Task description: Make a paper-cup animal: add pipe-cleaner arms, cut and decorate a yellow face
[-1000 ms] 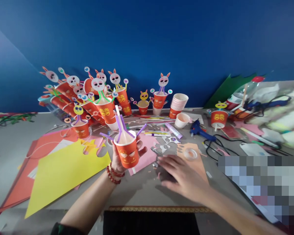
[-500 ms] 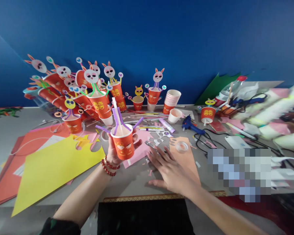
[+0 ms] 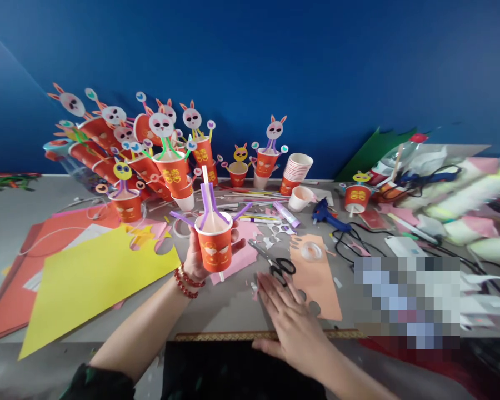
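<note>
Red paper cup upright in left hand; purple straws, white stick protruding.

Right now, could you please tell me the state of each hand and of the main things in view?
Held cup: mouth up, purple straws inside
Left hand: closed around held cup
Right hand: open, palm down
Scissors: lying flat, blade opening unclear
Cup stack: nested, mouths up
Blue glue gun: lying down, unheld
Peach paper: flat, holes cut through
Tape roll: flat on peach paper
Yellow paper: flat, edge partly cut away
</note>
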{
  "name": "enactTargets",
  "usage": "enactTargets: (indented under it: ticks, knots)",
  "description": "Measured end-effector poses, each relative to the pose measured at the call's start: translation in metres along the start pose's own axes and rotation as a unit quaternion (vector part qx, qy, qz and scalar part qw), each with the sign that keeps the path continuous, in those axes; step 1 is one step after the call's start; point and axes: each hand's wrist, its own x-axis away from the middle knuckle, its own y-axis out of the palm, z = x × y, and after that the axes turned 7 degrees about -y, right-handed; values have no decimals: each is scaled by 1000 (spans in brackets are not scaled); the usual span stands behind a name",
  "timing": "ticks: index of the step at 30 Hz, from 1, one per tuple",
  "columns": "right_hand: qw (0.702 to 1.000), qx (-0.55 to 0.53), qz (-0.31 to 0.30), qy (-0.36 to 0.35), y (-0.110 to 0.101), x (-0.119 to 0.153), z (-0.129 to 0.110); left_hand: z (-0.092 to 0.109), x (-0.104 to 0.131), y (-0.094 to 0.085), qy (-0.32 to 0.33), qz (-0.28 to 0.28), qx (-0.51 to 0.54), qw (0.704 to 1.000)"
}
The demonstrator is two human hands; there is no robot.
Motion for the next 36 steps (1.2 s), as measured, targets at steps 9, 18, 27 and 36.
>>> enactTargets:
  ticks: [9,18,27,36]
  knots:
    - [999,9,38,18,12,-18,-6,0,-2,4,3,6,1,1000]
    - [999,-7,44,28,19,-12,-16,5,-3,8,14,18,-2,1000]
    - [998,-45,16,41,35,-35,-41,10,-4,31,34,-4,8,999]
    - [997,-72,31,6,37,-59,-61,29,17,52,49,2,-60,997]
